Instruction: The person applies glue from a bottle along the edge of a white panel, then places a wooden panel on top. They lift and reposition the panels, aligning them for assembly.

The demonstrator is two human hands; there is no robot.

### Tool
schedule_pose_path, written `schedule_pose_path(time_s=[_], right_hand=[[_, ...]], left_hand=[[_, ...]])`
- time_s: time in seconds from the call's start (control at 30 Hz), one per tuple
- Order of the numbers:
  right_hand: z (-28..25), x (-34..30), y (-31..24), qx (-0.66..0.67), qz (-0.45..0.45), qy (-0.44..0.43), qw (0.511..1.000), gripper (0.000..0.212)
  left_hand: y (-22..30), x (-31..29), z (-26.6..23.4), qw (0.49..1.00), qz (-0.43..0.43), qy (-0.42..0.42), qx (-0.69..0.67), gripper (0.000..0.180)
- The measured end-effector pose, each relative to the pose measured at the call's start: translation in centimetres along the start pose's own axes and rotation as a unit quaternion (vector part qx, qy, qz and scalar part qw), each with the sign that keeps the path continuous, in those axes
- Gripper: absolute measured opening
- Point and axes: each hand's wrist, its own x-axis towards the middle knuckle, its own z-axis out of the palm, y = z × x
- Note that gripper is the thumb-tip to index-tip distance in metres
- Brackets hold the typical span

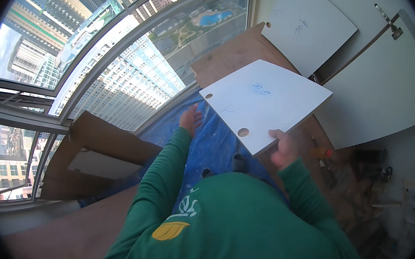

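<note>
A white cabinet door [276, 93] with two round hinge holes and blue handwriting lies tilted in front of me. My right hand [284, 149] grips its near right edge, thumb on the upper face and the other fingers out of sight below. My left hand [191, 119] is off the door, a little short of its left corner, with the fingers stretched out and holding nothing.
Another white door [309, 32] leans at the back against a brown board [244, 58]. A cabinet door with a metal hinge [395, 32] stands at right. Blue sheeting [216, 138] covers the floor. Brown cardboard [101, 142] leans by the windows; blurred tools lie at right.
</note>
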Motion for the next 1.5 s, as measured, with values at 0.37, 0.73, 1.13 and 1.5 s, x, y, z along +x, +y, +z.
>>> schedule_pose_path(time_s=[0.37, 0.73, 1.13, 1.5], right_hand=[[-0.9, 0.6, 0.4, 0.019, 0.031, -0.023, 0.999, 0.043], [-0.6, 0.3, 0.8, 0.058, 0.055, -0.073, 0.994, 0.055], [-4.2, 0.6, 0.2, -0.041, 0.233, -0.155, 0.959, 0.058], [-14.8, 1.4, -9.3, -0.319, 0.12, -0.149, 0.928, 0.034]], left_hand=[[-0.1, -1.1, 9.1, 0.962, -0.126, -0.064, -0.235, 0.078], [-1.7, -4.5, 10.7, 0.966, -0.094, -0.145, -0.192, 0.046], [0.3, -4.3, 10.4, 0.99, -0.048, -0.097, -0.085, 0.049], [3.6, -4.1, 10.4, 0.996, -0.033, -0.075, -0.031, 0.041]])
